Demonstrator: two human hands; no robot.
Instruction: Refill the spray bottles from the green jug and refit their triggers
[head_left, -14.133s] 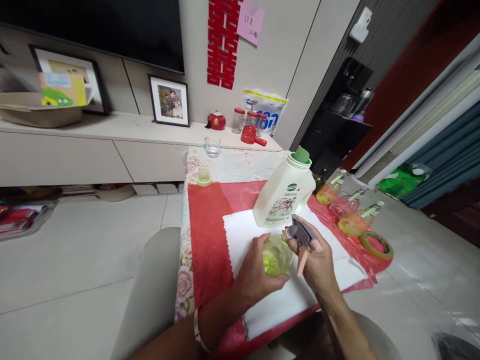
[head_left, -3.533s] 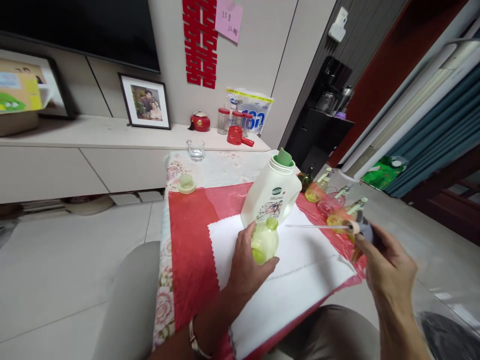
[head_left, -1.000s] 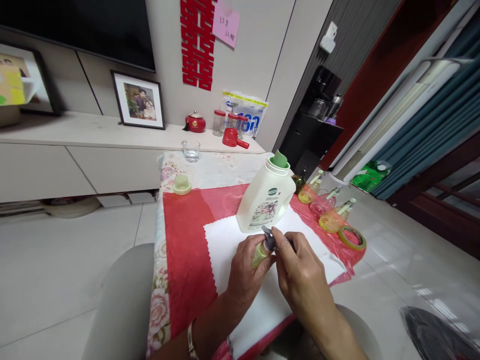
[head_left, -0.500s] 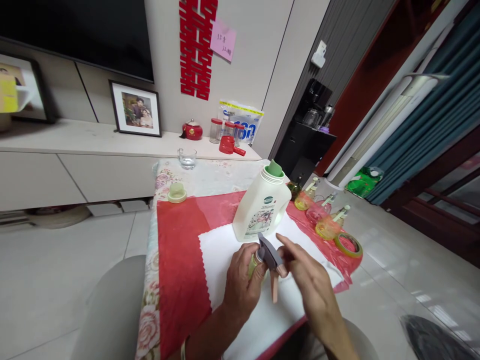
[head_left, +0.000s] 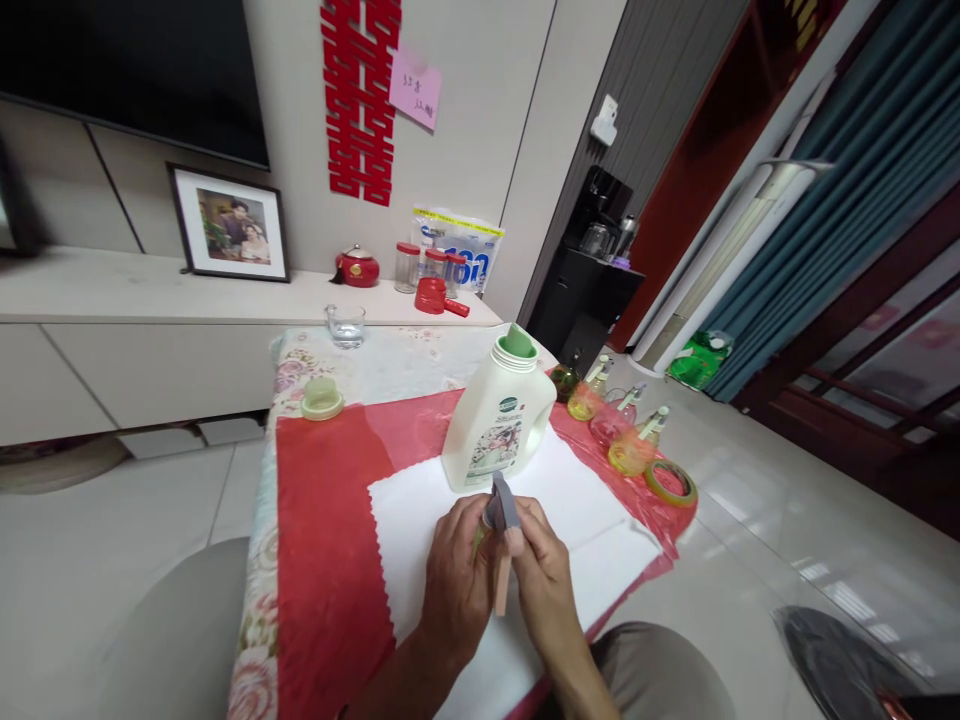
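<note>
My left hand (head_left: 455,570) is wrapped round the body of a small spray bottle, which it mostly hides. The bottle's grey spray head (head_left: 505,503) sticks up between both hands, its peach trigger hanging down toward me. From the other side, the closed fingers of my right hand (head_left: 547,568) grip the spray head. Just beyond my hands a white detergent jug (head_left: 486,425) stands upright without its cap, a green spout showing in its mouth. A pale green cap (head_left: 322,397) lies at the far left of the table.
White cloth (head_left: 600,510) covers part of the red sheet (head_left: 330,520). Along the table's right side stand several small spray bottles (head_left: 631,445) and a roll of tape (head_left: 671,483). Toward the back is a glass cup (head_left: 346,325). Behind it, a cabinet holds jars (head_left: 407,268) and a red pot (head_left: 357,267).
My right hand has moved in from loosely spread fingers to a closed hold on the spray head. The spray head has turned slightly. The view has shifted to the right.
</note>
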